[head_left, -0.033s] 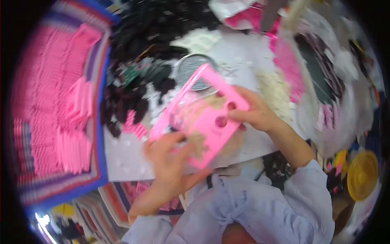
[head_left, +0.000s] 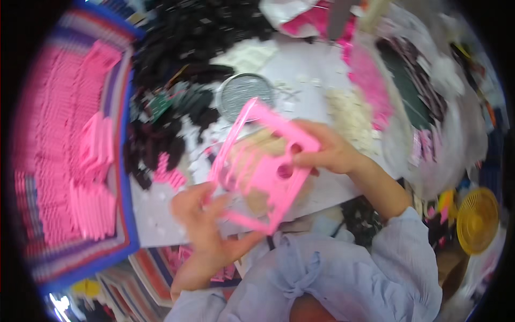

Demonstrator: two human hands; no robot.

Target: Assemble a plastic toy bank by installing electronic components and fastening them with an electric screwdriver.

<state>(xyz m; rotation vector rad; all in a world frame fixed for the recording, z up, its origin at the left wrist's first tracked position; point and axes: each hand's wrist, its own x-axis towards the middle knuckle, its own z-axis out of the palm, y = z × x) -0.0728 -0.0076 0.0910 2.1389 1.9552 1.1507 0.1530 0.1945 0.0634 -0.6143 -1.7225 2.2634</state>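
Head: cluttered white table (head_left: 308, 56), pink frame (head_left: 268, 177)

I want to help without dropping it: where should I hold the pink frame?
Probably best to pinch the pink frame by its broad, flat side near the two round holes, coming from the person's right, as the right hand does. There's solid space for a thumb there; the opposite side looks like a thin rail.
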